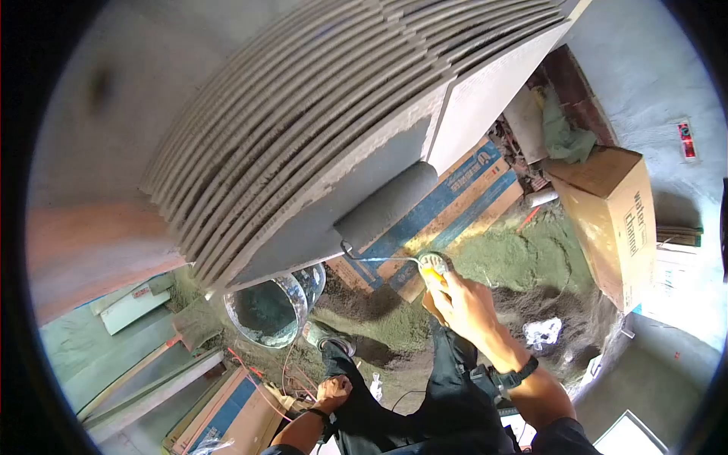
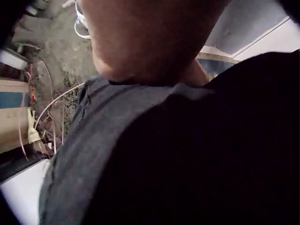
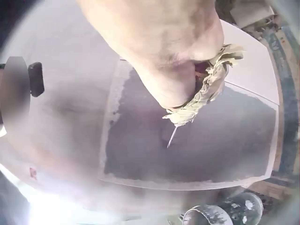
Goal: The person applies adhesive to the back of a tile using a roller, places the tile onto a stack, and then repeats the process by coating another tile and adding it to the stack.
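My right hand (image 1: 462, 303) grips the yellow handle of a paint roller (image 1: 388, 206). Its grey sleeve lies against the front tile (image 1: 315, 227) of a leaning stack, where a dark grey coat covers much of the face. In the right wrist view, crumpled paper-like wrapping (image 3: 206, 96) surrounds the grip below the fingers, and the thin metal rod (image 3: 172, 137) sticks out past it. My left hand (image 1: 334, 393) rests on my left knee, holding nothing. The left wrist view shows mostly a dark sleeve (image 2: 108, 126) and bare skin.
A bucket (image 1: 298, 299) with grey residue stands by the stack's lower left corner. Flattened blue-and-brown cardboard (image 1: 462, 189) lies under the tiles. At right stands a "water channel" carton (image 1: 607, 220). Sandy rubble (image 1: 523, 258) covers the floor, with thin cables (image 1: 284, 371) near my left leg.
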The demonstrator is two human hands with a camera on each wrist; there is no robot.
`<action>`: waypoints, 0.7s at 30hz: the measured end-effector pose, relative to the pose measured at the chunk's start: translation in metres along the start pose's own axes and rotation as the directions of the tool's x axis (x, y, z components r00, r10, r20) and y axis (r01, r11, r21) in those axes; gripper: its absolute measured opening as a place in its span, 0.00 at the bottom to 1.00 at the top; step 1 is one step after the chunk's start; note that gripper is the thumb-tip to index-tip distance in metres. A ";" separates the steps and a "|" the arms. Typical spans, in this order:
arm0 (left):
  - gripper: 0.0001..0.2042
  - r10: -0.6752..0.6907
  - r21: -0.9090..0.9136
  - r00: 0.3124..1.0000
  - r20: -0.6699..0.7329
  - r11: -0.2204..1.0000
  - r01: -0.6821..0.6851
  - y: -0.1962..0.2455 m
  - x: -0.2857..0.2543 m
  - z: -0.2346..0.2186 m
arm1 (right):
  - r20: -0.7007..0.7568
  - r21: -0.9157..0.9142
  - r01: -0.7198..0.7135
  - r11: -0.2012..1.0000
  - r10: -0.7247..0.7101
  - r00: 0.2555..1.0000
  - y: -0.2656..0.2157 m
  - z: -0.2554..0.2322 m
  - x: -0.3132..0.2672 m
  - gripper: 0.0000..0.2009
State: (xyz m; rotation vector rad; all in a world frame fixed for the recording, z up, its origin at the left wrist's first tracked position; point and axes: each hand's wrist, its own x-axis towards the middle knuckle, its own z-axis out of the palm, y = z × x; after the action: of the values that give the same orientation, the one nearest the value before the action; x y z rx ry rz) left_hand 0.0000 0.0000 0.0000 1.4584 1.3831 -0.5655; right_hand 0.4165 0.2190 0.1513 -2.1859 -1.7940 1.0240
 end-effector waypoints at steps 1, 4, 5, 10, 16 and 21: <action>0.15 -0.029 0.027 0.999 0.012 0.999 0.029 -0.003 0.007 0.003 | -0.040 -0.001 0.025 1.000 -0.026 0.999 -0.002 -0.005 -0.004 0.12; 0.15 -0.043 0.057 0.999 -0.017 0.997 0.044 -0.002 -0.007 -0.010 | -0.163 -0.040 0.133 0.990 -0.138 0.977 -0.031 -0.047 -0.026 0.13; 0.15 -0.056 0.057 0.998 -0.020 0.997 0.057 -0.006 -0.014 -0.010 | -0.203 -0.066 0.195 0.979 -0.204 0.958 -0.039 -0.053 -0.034 0.15; 0.16 -0.045 0.028 0.997 -0.062 0.999 0.047 -0.017 -0.025 -0.014 | -0.229 -0.092 0.224 0.970 -0.240 0.943 -0.070 -0.069 -0.058 0.11; 0.17 -0.076 0.040 0.996 -0.047 0.996 0.078 -0.023 -0.042 -0.006 | -0.261 -0.090 0.204 0.975 -0.220 0.940 -0.085 -0.081 -0.063 0.12; 0.18 -0.092 0.024 0.996 0.021 0.995 0.092 -0.034 -0.046 0.016 | -0.165 -0.105 0.117 0.988 -0.133 0.977 -0.061 -0.047 -0.041 0.12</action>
State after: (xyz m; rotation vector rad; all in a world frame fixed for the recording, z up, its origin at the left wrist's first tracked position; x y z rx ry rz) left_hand -0.0375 -0.0406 0.0217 1.4082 1.4362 -0.6565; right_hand 0.3906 0.2132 0.2344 -2.1088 -1.9079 0.7154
